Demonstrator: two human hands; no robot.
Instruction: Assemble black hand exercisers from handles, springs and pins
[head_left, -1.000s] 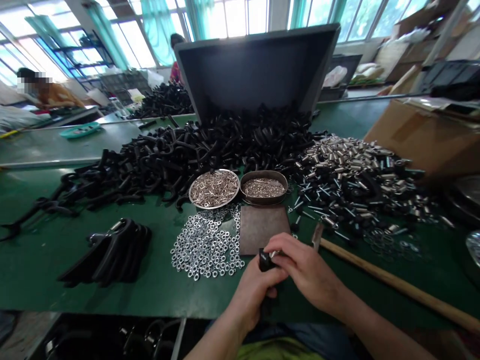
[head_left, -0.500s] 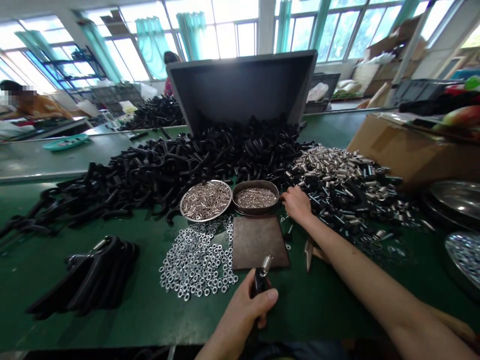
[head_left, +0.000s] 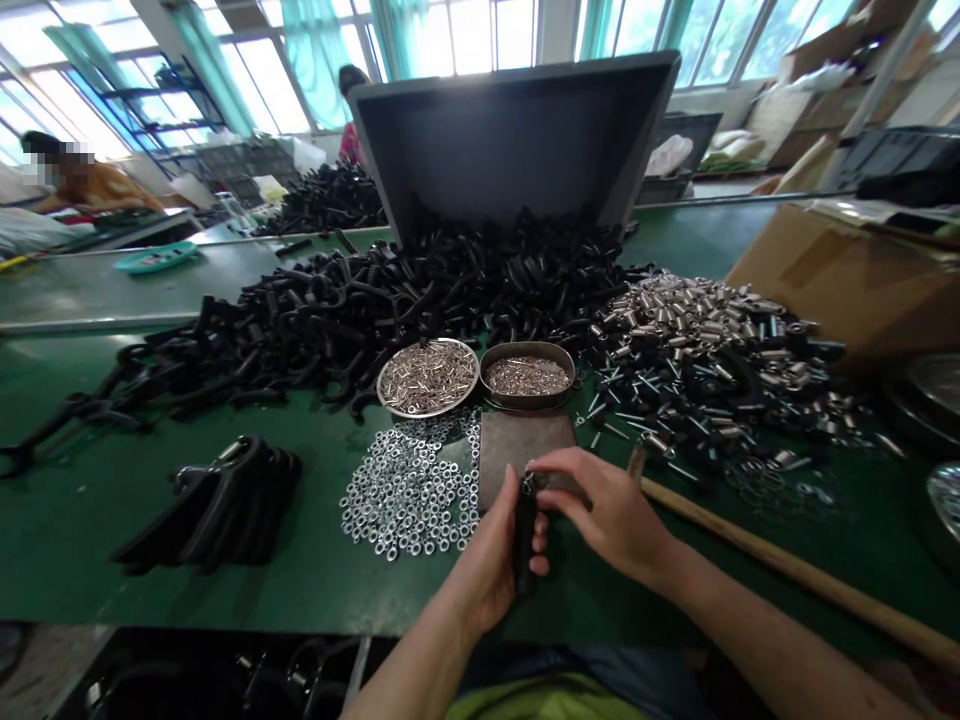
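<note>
My left hand (head_left: 491, 560) is closed round a black curved handle (head_left: 523, 535), held upright near the front edge of the green table (head_left: 67, 520). My right hand (head_left: 604, 510) pinches at the handle's top end, where a small silver spring-like part (head_left: 530, 484) sits. Both hands hover over the near edge of a brown square plate (head_left: 517, 445). A spread of silver nuts (head_left: 409, 490) lies just left of the hands.
Two round dishes of small metal parts (head_left: 428, 377) (head_left: 527, 374) stand behind the plate. A large heap of black handles (head_left: 390, 300) spills from a tipped grey bin (head_left: 517, 140). Silver springs and bolts (head_left: 705, 340) lie right. A wooden-handled hammer (head_left: 787, 570), stacked handles (head_left: 225, 500), a cardboard box (head_left: 847, 270).
My right hand has come back from the pile of springs and bolts at the right to the top of the handle. My left hand has kept hold of the handle.
</note>
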